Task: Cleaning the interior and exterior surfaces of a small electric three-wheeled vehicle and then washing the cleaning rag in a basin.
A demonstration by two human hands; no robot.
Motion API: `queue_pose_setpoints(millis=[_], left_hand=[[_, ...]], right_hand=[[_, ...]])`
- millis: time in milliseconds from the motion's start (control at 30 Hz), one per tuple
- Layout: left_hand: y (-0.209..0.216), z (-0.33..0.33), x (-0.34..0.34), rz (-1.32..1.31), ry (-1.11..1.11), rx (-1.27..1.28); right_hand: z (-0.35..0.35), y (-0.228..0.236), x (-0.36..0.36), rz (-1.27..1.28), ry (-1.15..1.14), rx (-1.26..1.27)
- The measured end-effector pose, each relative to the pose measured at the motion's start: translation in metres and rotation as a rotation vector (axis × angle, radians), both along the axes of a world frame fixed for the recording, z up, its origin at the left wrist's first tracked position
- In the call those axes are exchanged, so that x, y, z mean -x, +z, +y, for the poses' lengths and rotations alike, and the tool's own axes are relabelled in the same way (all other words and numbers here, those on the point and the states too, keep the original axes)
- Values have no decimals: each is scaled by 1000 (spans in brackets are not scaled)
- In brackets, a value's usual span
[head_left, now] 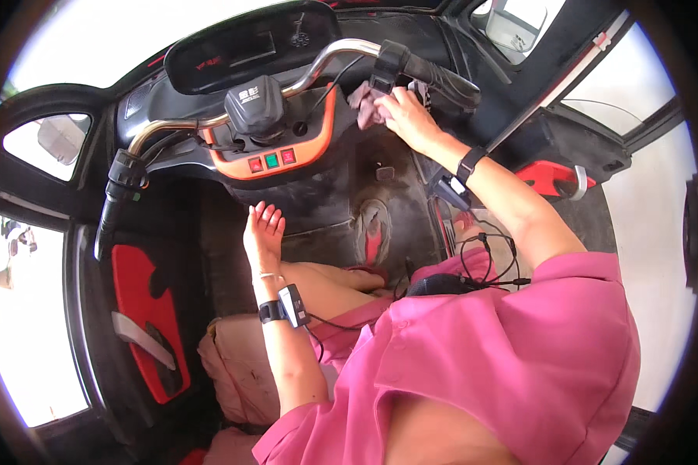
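Note:
My right hand (409,118) is closed on a crumpled greyish-purple cloth (367,110). It holds the cloth just under the black switch housing (388,68) on the right side of the chrome handlebar (335,49). The right black grip (446,87) extends beyond that hand. Palm up and with nothing in it, my left hand (264,234) hovers above my lap, its fingers lightly curled and open. It is below the orange-trimmed switch panel (275,164) and touches no part of the handlebar. The left black grip (110,221) is farther to the left.
A dark dashboard display (252,48) spans the front beyond the handlebar's black centre cover (254,105). Red door panels (149,325) flank the cabin. A seat cushion (240,364) lies at my left. Black cables (488,260) loop by my right leg.

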State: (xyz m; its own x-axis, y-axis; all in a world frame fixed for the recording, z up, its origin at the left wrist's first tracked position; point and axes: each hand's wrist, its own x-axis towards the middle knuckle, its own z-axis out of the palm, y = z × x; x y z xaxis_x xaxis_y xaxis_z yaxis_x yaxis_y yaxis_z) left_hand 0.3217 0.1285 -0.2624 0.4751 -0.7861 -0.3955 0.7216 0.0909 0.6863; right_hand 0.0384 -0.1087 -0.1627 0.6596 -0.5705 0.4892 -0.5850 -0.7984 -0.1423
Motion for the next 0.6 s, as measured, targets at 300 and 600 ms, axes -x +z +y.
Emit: queue_pose_setpoints(millis=[300, 600], left_hand=[[-1, -14, 11, -37, -67, -75], [-8, -7, 5, -111, -107, -149]], right_hand=[[16, -9, -53, 42, 8, 69], [-1, -19, 10, -1, 15, 197]])
